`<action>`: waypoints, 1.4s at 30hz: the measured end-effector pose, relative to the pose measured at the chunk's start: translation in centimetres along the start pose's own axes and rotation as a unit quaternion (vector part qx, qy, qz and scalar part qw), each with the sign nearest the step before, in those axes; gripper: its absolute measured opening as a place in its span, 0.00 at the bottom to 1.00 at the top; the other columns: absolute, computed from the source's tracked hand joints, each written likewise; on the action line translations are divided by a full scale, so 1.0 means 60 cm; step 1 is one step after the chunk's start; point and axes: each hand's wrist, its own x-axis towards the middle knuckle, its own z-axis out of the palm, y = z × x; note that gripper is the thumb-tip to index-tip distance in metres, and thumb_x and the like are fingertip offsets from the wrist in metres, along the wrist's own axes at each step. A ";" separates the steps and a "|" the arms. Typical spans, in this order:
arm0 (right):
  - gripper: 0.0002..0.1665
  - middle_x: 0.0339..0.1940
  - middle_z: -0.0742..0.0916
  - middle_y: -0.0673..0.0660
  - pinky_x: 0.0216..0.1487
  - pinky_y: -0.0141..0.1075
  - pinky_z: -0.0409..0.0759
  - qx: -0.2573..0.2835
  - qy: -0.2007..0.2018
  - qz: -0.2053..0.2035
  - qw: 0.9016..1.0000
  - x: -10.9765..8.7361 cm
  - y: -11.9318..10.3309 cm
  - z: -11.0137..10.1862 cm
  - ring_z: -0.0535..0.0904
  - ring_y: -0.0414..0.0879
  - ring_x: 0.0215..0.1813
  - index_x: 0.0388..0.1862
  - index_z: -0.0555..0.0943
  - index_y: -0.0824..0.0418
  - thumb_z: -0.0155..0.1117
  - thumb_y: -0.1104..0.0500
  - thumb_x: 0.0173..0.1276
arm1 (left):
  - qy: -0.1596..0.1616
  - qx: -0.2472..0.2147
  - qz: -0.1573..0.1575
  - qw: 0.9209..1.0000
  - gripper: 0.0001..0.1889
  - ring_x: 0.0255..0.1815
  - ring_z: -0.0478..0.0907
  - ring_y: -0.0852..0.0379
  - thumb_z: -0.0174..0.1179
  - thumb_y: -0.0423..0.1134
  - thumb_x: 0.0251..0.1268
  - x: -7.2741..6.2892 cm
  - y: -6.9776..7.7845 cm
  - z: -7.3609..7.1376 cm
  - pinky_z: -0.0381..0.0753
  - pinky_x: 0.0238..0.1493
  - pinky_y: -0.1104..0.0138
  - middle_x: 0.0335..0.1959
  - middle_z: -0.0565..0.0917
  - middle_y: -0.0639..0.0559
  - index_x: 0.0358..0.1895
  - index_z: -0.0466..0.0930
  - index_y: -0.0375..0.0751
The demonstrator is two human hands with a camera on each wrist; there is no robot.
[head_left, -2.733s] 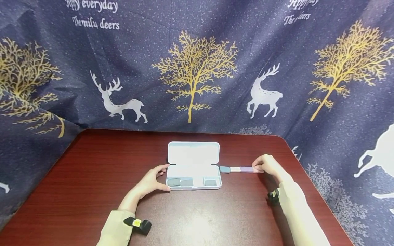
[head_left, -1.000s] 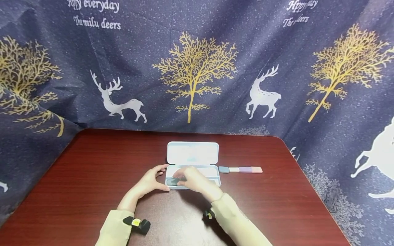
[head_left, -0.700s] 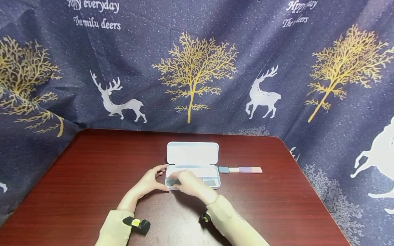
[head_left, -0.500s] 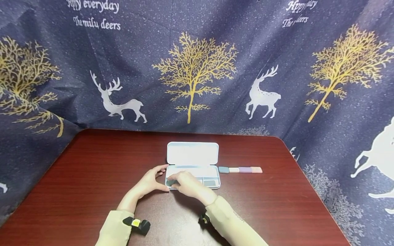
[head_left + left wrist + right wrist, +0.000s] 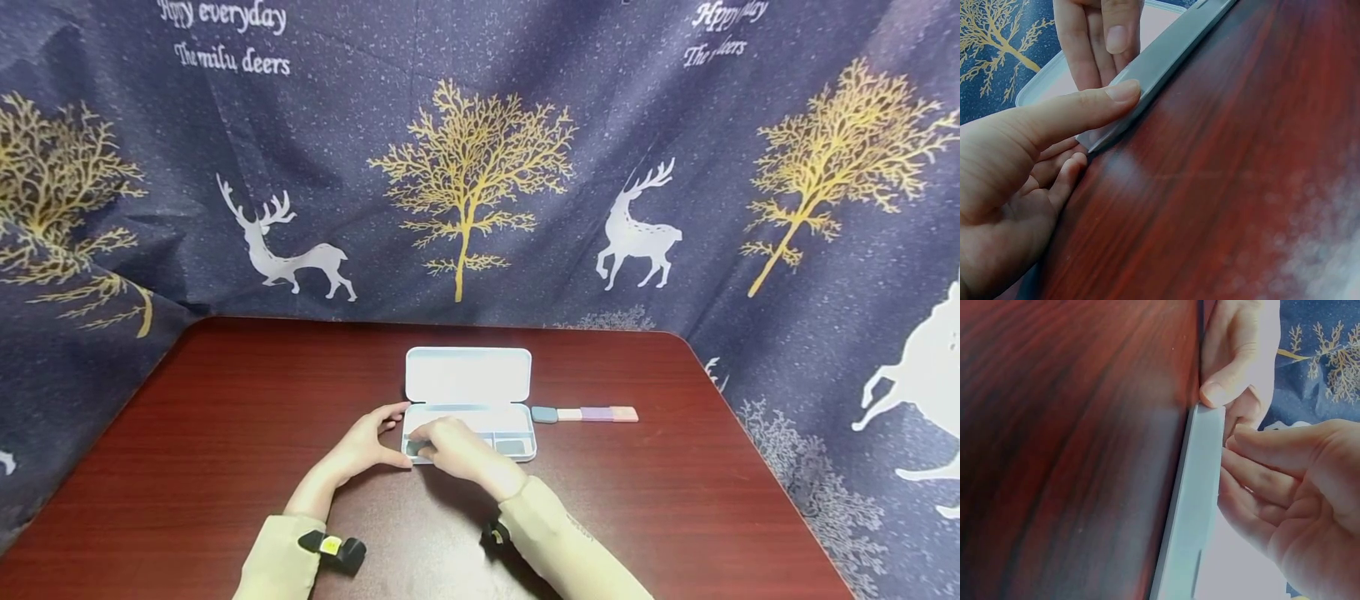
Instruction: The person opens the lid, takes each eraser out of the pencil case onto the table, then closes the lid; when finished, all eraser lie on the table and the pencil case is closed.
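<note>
A light blue hinged case point(image 5: 522, 408) lies with its lid up on the table, its front divided into compartments. My left hand point(image 5: 367, 446) grips its left end, thumb along the front wall and fingers round the side. My right hand point(image 5: 453, 446) reaches into the front left compartment, fingers bent downward. At its fingertips shows a dark grey-blue flat piece point(image 5: 412, 448); I cannot tell whether the fingers pinch it. Another grey-blue piece point(image 5: 512, 447) lies in the front right compartment. In the right wrist view the front wall point(image 5: 1194, 481) hides the fingertips.
Right of the case, a row of small flat pieces lies end to end on the table: blue point(image 5: 544, 415), white point(image 5: 570, 414), purple point(image 5: 597, 414) and pink point(image 5: 624, 414). A dark patterned cloth point(image 5: 315, 167) hangs behind the red-brown table point(image 5: 285, 367).
My right hand has left the pink piece at the row's end and moved left into the case, then slid slightly further left inside. The left hand has stayed at the case's left end.
</note>
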 end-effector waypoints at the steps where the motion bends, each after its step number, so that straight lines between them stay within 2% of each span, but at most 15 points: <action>1: 0.14 0.47 0.89 0.53 0.56 0.30 0.82 0.000 -0.001 0.004 1.000 0.000 0.000 0.000 0.84 0.44 0.52 0.50 0.85 0.63 0.63 0.66 0.66 | 0.000 0.000 0.000 1.000 0.51 0.65 0.70 0.34 0.81 0.34 0.36 0.000 0.000 0.000 0.71 0.69 0.47 0.62 0.73 0.32 0.70 0.64 0.31; 5: 0.14 0.47 0.89 0.53 0.54 0.30 0.82 0.000 0.000 0.011 1.000 0.000 -0.002 -0.001 0.84 0.43 0.51 0.49 0.86 0.63 0.63 0.67 0.65 | -0.002 0.000 0.000 1.000 0.51 0.66 0.70 0.34 0.81 0.34 0.36 0.000 0.000 0.000 0.71 0.69 0.48 0.62 0.73 0.32 0.70 0.64 0.31; 12: 0.13 0.44 0.90 0.53 0.55 0.31 0.82 -0.013 0.017 0.001 1.000 0.002 -0.002 0.001 0.85 0.45 0.51 0.47 0.86 0.63 0.62 0.69 0.64 | -0.001 0.000 0.001 1.000 0.51 0.65 0.70 0.34 0.81 0.34 0.36 0.000 0.001 -0.001 0.71 0.70 0.48 0.61 0.73 0.32 0.70 0.64 0.31; 20: 0.13 0.40 0.90 0.53 0.51 0.29 0.83 0.000 0.035 0.020 0.999 0.007 -0.004 0.003 0.85 0.44 0.47 0.43 0.86 0.63 0.61 0.72 0.62 | 0.004 0.004 0.000 1.000 0.51 0.65 0.71 0.36 0.81 0.34 0.35 0.000 0.001 0.000 0.71 0.69 0.49 0.61 0.73 0.34 0.70 0.65 0.31; 32: 0.14 0.40 0.90 0.53 0.51 0.29 0.83 0.014 0.036 0.045 0.998 0.009 -0.003 0.007 0.85 0.43 0.47 0.43 0.86 0.61 0.61 0.72 0.61 | 0.003 0.007 0.001 1.000 0.50 0.65 0.71 0.36 0.81 0.34 0.36 0.000 0.003 0.001 0.71 0.69 0.49 0.61 0.74 0.34 0.70 0.65 0.31; 37: 0.12 0.40 0.89 0.53 0.49 0.27 0.83 0.023 0.037 0.041 0.998 0.008 -0.002 0.006 0.85 0.42 0.44 0.42 0.85 0.61 0.63 0.72 0.62 | 0.006 0.010 0.006 1.000 0.50 0.64 0.71 0.36 0.81 0.34 0.35 -0.001 0.003 0.001 0.71 0.69 0.49 0.60 0.74 0.33 0.69 0.65 0.30; 42: 0.11 0.40 0.89 0.53 0.52 0.29 0.83 0.022 0.038 0.035 0.998 0.006 -0.002 0.004 0.85 0.44 0.47 0.41 0.84 0.61 0.64 0.71 0.61 | 0.006 0.014 0.010 1.000 0.50 0.64 0.71 0.36 0.81 0.34 0.35 0.000 0.002 0.001 0.71 0.69 0.49 0.60 0.74 0.33 0.69 0.66 0.30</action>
